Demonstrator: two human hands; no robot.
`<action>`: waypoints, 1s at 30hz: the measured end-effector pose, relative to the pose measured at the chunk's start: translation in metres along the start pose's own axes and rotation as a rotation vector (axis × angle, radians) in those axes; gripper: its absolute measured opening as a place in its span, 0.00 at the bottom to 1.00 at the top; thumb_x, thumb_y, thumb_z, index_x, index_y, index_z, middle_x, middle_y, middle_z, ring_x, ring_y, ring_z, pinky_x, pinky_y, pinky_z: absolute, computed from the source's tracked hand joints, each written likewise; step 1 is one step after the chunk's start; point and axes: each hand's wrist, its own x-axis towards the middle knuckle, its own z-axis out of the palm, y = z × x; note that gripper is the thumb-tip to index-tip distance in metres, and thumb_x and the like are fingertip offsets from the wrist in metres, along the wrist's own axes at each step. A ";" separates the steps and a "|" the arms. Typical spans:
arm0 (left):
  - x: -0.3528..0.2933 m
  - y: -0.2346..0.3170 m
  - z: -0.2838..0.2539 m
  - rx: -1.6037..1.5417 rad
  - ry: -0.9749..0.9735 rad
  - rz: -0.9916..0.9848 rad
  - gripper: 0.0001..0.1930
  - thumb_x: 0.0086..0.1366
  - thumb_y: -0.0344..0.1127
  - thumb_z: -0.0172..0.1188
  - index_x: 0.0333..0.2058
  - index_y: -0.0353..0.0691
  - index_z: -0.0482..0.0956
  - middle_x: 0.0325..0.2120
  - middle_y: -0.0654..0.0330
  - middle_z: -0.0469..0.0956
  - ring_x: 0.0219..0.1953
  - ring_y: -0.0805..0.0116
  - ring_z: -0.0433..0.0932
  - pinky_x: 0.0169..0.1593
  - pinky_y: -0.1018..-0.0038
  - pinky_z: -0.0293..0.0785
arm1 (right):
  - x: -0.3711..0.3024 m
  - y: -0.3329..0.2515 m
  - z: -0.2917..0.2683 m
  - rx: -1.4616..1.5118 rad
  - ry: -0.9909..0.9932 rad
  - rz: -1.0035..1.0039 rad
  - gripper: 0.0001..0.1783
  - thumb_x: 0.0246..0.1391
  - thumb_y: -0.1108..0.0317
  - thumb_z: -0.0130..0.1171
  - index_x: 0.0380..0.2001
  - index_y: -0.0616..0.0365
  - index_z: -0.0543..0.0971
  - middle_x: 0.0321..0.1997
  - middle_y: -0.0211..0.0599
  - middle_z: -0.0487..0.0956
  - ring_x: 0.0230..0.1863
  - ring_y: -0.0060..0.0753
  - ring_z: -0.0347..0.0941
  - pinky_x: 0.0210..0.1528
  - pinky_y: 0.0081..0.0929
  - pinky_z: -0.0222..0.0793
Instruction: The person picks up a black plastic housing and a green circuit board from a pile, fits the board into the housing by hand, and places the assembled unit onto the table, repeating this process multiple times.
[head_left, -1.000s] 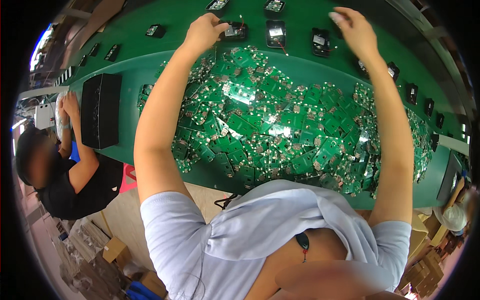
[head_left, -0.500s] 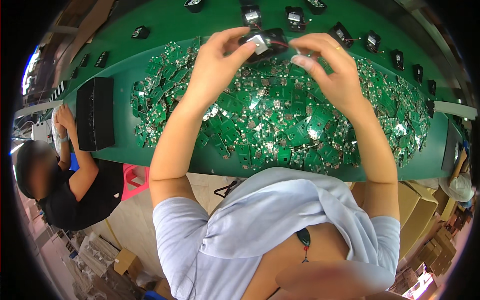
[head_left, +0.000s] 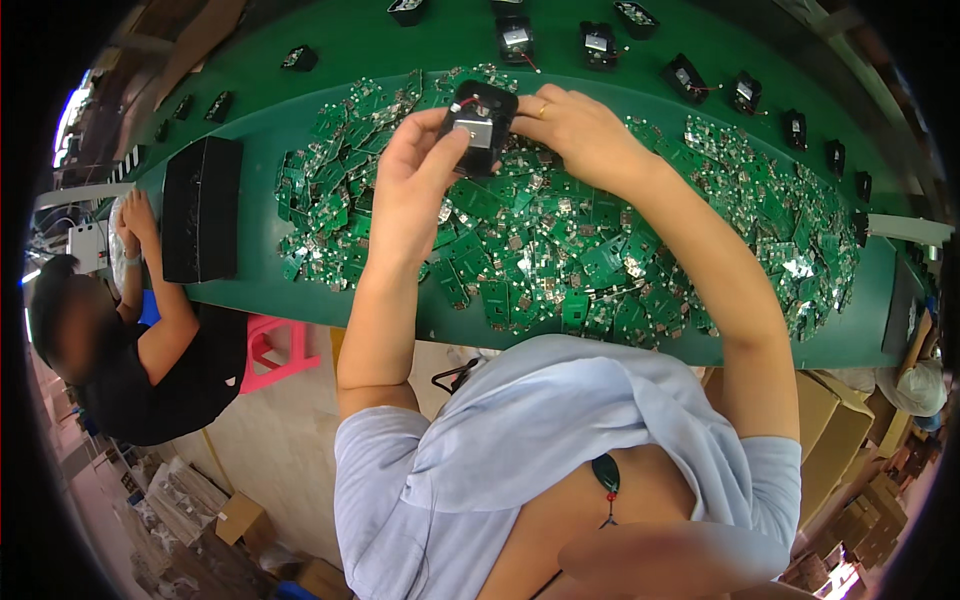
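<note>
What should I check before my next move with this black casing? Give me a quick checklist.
1. Casing held: ok, the left hand grips the black casing by its left side.
2. Open side facing you: ok, the silver block inside shows.
3. Red wire in view: ok, it lies near the casing's far end.
4. Wire joint sound: cannot tell, too small to see.
5. Right hand firmly on the casing: cannot tell, its fingertips are at the right edge, but their grip is unclear.
6. Bare surface directly beneath the casing: not ok, loose green circuit boards are heaped there.
</note>
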 end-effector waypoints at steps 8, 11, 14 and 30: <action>-0.010 -0.009 0.018 -0.270 -0.228 -0.231 0.15 0.63 0.29 0.46 0.48 0.31 0.65 0.41 0.52 0.72 0.39 0.60 0.76 0.39 0.68 0.76 | -0.052 -0.016 -0.043 0.043 0.422 0.201 0.16 0.36 0.80 0.55 0.34 0.55 0.76 0.34 0.32 0.69 0.33 0.34 0.70 0.31 0.27 0.69; -0.005 -0.010 0.032 -0.396 -0.400 -0.349 0.13 0.63 0.29 0.47 0.45 0.31 0.66 0.37 0.53 0.73 0.37 0.62 0.76 0.38 0.68 0.77 | -0.075 -0.036 -0.050 0.020 0.502 0.118 0.17 0.34 0.80 0.57 0.33 0.56 0.77 0.33 0.34 0.69 0.29 0.33 0.69 0.28 0.24 0.69; -0.005 -0.015 0.045 -0.376 -0.465 -0.414 0.12 0.62 0.30 0.50 0.43 0.32 0.68 0.35 0.55 0.74 0.35 0.65 0.76 0.37 0.71 0.77 | -0.093 -0.053 -0.055 0.115 0.387 0.156 0.17 0.38 0.80 0.56 0.37 0.59 0.77 0.37 0.37 0.70 0.35 0.33 0.70 0.31 0.24 0.69; -0.016 -0.034 0.068 0.005 -0.391 -0.162 0.08 0.61 0.26 0.51 0.39 0.34 0.68 0.30 0.61 0.74 0.25 0.74 0.75 0.31 0.80 0.71 | -0.119 -0.075 -0.077 0.823 0.885 0.793 0.10 0.51 0.79 0.53 0.39 0.64 0.69 0.31 0.32 0.73 0.30 0.19 0.69 0.33 0.16 0.67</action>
